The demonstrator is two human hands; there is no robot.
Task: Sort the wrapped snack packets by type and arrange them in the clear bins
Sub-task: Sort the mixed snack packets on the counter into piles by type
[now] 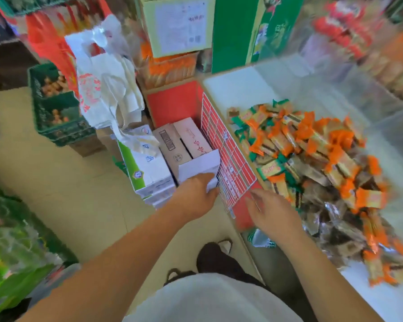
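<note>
You're in a cramped shop with a pale tiled floor [79, 182], and stock is stacked on every side. On the right is one big clear bin [237, 89] with a white base. Your snack packets [312, 154] are all heaped in its near half, way too many to count. I can make out three sorts mixed together: orange-ended wrappers, green-ended ones, and brownish silvery ones nearer you. One green packet [261, 238] sits on its own below the bin's near corner.

Both of your hands are in view. Your left hand [196, 196] has its thumb and fingers bent round the near corner of a white box [196, 166]. Your right hand [272, 212] is loose and spread with nothing in it, hanging just beside the near end of the white wire grid [223, 154], though it's blurry.

Left of the grid there are four cartons side by side, counting the white box. One green crate [54, 105] of brown round things sits far left, next to some white plastic bags [102, 89].
</note>
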